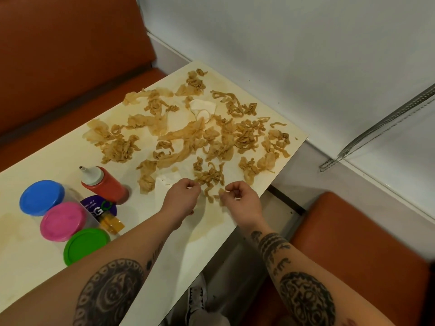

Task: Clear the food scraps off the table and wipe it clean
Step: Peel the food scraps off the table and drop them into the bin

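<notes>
Tan, stringy food scraps (188, 135) lie scattered over the far half of a cream table (150, 245), with a few white paper pieces (202, 107) among them. Brownish stains mark the tabletop. My left hand (182, 198) hovers at the near edge of the mess, fingers curled and pinched at a scrap. My right hand (240, 198) is beside it, fingertips pinching a small scrap (221, 192). A cluster of scraps (209, 177) sits just beyond both hands.
A red squeeze bottle (103, 184) lies on the table left of my hands. Three tubs with blue (42, 197), pink (63, 221) and green (86, 245) lids stand by a purple packet (98, 207). Orange bench seats (353, 243) flank the table; a white wall is at right.
</notes>
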Motion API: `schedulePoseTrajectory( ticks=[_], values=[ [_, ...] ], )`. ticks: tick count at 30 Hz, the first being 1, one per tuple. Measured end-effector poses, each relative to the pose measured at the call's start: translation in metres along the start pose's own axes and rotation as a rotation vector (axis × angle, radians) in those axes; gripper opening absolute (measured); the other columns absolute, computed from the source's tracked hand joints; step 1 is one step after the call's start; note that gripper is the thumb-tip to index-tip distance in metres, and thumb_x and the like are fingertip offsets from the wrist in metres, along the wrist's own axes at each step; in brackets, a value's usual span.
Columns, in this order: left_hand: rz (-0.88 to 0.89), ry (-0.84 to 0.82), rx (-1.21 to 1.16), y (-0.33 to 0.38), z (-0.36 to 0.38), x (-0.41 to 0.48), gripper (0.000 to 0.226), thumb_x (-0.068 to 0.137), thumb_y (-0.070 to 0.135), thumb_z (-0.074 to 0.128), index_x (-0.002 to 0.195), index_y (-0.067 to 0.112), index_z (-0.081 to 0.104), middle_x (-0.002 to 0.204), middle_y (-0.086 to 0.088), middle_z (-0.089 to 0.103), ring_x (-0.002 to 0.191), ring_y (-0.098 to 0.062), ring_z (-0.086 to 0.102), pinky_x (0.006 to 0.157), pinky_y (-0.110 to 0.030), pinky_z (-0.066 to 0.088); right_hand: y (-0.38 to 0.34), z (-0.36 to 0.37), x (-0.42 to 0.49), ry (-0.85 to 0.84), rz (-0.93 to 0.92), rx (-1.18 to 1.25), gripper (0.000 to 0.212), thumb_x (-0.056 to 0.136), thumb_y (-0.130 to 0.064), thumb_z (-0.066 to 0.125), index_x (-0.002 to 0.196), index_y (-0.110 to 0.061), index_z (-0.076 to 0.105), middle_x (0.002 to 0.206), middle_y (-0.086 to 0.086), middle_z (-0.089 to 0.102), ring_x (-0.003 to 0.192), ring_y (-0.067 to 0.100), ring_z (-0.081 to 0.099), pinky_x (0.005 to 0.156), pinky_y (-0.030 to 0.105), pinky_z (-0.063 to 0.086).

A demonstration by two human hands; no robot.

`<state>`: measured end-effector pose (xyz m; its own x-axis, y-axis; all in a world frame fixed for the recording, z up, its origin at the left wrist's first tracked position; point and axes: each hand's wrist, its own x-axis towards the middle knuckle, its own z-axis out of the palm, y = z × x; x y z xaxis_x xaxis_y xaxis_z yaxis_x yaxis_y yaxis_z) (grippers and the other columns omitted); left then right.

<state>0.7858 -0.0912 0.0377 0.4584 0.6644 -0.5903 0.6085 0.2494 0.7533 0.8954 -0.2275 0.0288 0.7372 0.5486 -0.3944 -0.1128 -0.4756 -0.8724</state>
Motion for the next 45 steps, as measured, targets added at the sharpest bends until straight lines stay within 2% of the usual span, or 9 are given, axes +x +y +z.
schedulePoseTrajectory(
  ticks=[9,13,19,21,24,28,31,37,45],
  values=[
    [0.388,-0.017,0.997,-0.001,0.04,0.03,0.021,0.099,0.022,0.046,0.115,0.017,0.058,0.109,-0.006,0.065,0.095,-0.028,0.062,0.072,-0.034,0.047,-0.03,-0.027,0.009,0.099,0.094,0.587,0.022,0.09,0.011,0.061,0.096,-0.009,0.06,0.074,0.007,0.065,0.069,0.022,0.065,0.068,0.03,0.058],
    [0.442,0.023,1.16,-0.001,0.046,0.032,0.026,0.101,0.017,0.049,0.126,0.019,0.055,0.112,-0.004,0.063,0.101,-0.028,0.064,0.068,-0.034,0.041,-0.035,-0.03,0.017,0.147,0.186,0.755,0.023,0.095,0.009,0.05,0.099,-0.011,0.06,0.087,0.007,0.064,0.071,0.017,0.064,0.075,0.035,0.053],
    [0.405,-0.002,1.201,-0.002,0.045,0.032,0.02,0.096,0.009,0.052,0.109,0.018,0.063,0.091,0.001,0.054,0.081,-0.023,0.057,0.066,-0.033,0.042,-0.033,-0.024,0.032,0.199,0.357,0.86,0.02,0.095,-0.002,0.045,0.099,-0.008,0.064,0.085,0.007,0.059,0.058,0.016,0.051,0.052,0.027,0.041],
    [0.423,0.004,1.113,-0.004,0.042,0.031,0.014,0.097,0.014,0.048,0.1,0.019,0.061,0.09,0.002,0.054,0.077,-0.02,0.051,0.065,-0.032,0.043,-0.031,-0.019,0.039,0.147,0.391,0.745,0.006,0.097,-0.017,0.058,0.094,-0.013,0.06,0.07,0.001,0.052,0.052,0.013,0.043,0.045,0.026,0.034],
    [0.401,0.042,0.787,0.0,0.034,0.021,0.021,0.099,0.025,0.045,0.081,0.017,0.052,0.084,0.0,0.059,0.073,-0.018,0.055,0.059,-0.032,0.038,-0.024,-0.006,0.053,0.098,0.339,0.266,0.018,0.094,-0.036,0.068,0.098,-0.019,0.061,0.072,-0.001,0.053,0.057,0.015,0.046,0.048,0.028,0.036],
    [0.126,0.027,0.205,0.007,0.01,0.008,0.018,0.093,0.023,0.048,0.08,0.013,0.055,0.084,-0.001,0.06,0.069,-0.019,0.053,0.06,-0.035,0.039,-0.012,0.016,0.066,0.053,0.208,-0.23,0.027,0.092,-0.043,0.065,0.108,-0.02,0.061,0.102,0.0,0.067,0.084,0.02,0.065,0.07,0.032,0.052],
    [-0.113,0.028,-0.256,0.007,-0.011,-0.001,0.01,0.077,0.017,0.047,0.07,0.01,0.05,0.073,-0.008,0.051,0.055,-0.02,0.037,0.056,-0.035,0.033,-0.003,0.025,0.068,0.005,0.113,-0.423,0.024,0.098,-0.036,0.06,0.109,-0.016,0.062,0.099,0.002,0.065,0.087,0.025,0.066,0.077,0.039,0.057],
    [-0.128,0.034,-0.576,-0.001,-0.037,-0.012,0.021,0.09,0.008,0.04,0.071,0.011,0.048,0.067,-0.011,0.06,0.052,-0.018,0.04,0.043,-0.024,0.032,-0.01,0.027,0.053,0.005,0.023,-0.199,0.022,0.097,-0.028,0.054,0.081,-0.013,0.05,0.073,-0.001,0.05,0.063,0.016,0.046,0.056,0.03,0.038],
    [-0.011,0.003,-0.608,0.0,-0.027,-0.01,0.033,0.089,0.002,0.038,0.06,0.012,0.049,0.092,-0.013,0.068,0.062,-0.022,0.049,0.048,-0.027,0.04,-0.052,0.004,0.038,-0.018,-0.119,0.177,0.024,0.082,-0.026,0.049,0.077,-0.004,0.058,0.064,0.0,0.042,0.058,0.015,0.036,0.054,0.029,0.03]
  ],
)
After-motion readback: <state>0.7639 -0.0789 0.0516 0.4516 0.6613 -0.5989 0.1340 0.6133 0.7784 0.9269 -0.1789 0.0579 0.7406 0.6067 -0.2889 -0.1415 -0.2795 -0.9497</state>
